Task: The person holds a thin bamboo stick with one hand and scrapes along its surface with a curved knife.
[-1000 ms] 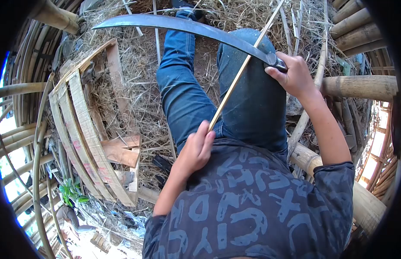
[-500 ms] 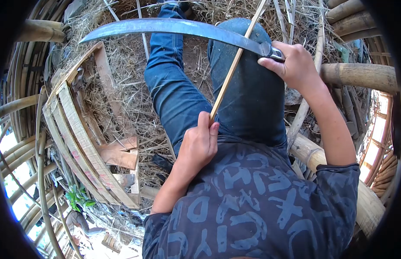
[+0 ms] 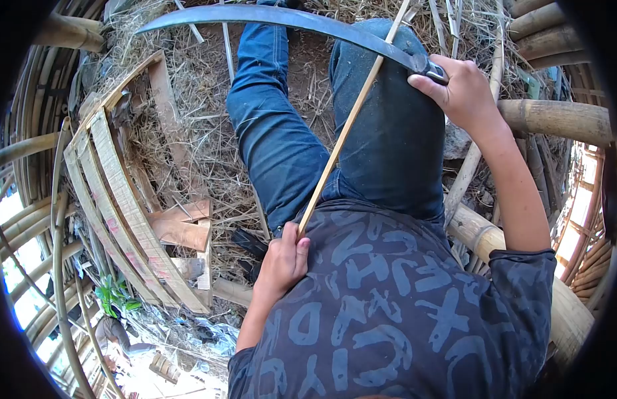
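My right hand (image 3: 466, 93) is closed round the dark handle of a long curved sickle (image 3: 282, 18), whose blade reaches across to the upper left. Under the blade, by the right knee, passes a thin bamboo strip (image 3: 351, 123), and the blade appears to touch it. My left hand (image 3: 282, 263) pinches the strip's near end close to the shirt's left side. From there the strip slants up and right over the jeans (image 3: 388, 126). Its far end runs out past the top of the view.
A slatted wooden crate (image 3: 125, 206) lies at the left on straw-strewn ground (image 3: 195, 126). Thick bamboo poles (image 3: 557, 120) stand at the right, and bamboo slat walls curve round both sides. A green plant (image 3: 115, 296) and part of another person (image 3: 115, 336) show at lower left.
My left hand has drawn back toward the lower left with the strip, so more of it shows below the blade. The sickle and right hand have shifted slightly up and right.
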Demonstrator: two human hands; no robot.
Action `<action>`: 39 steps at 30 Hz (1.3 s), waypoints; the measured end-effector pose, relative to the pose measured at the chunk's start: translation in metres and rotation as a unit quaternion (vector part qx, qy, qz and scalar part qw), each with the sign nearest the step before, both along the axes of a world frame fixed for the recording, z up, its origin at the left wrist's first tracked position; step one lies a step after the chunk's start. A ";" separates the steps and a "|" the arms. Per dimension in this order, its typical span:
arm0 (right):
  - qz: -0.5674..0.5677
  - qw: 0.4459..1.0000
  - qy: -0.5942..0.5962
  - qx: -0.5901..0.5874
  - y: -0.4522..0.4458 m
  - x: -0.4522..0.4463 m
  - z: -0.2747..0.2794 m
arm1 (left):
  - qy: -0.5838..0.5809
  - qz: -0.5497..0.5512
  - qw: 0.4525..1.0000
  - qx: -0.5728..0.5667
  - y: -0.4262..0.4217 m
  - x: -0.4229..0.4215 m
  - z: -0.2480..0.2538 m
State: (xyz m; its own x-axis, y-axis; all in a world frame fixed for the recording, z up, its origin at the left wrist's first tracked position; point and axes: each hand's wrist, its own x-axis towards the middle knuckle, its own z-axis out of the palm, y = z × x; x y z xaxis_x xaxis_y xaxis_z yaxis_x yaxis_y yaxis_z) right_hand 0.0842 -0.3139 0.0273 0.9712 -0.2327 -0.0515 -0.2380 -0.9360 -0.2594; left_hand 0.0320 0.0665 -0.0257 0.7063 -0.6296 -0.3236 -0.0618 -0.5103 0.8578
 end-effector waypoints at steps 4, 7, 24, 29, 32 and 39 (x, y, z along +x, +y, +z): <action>-0.018 1.000 0.002 0.016 0.001 0.001 0.001 | -0.022 -0.014 0.999 0.019 0.019 -0.009 -0.006; -0.017 1.000 0.002 0.014 -0.002 -0.001 0.004 | 0.003 -0.010 1.000 0.026 0.042 -0.022 -0.015; 0.040 0.997 -0.069 -0.003 0.003 -0.002 -0.003 | -0.036 0.027 0.996 0.073 0.070 -0.033 -0.023; 0.088 0.989 -0.058 -0.105 -0.002 0.007 0.016 | -0.057 0.020 0.997 0.051 0.056 -0.025 -0.027; 0.012 0.994 -0.047 -0.097 -0.029 0.018 0.017 | -0.060 0.013 0.996 0.066 0.058 -0.026 -0.027; 0.059 0.992 -0.085 0.072 -0.024 0.011 0.002 | -0.025 0.016 0.998 0.054 0.054 -0.027 -0.030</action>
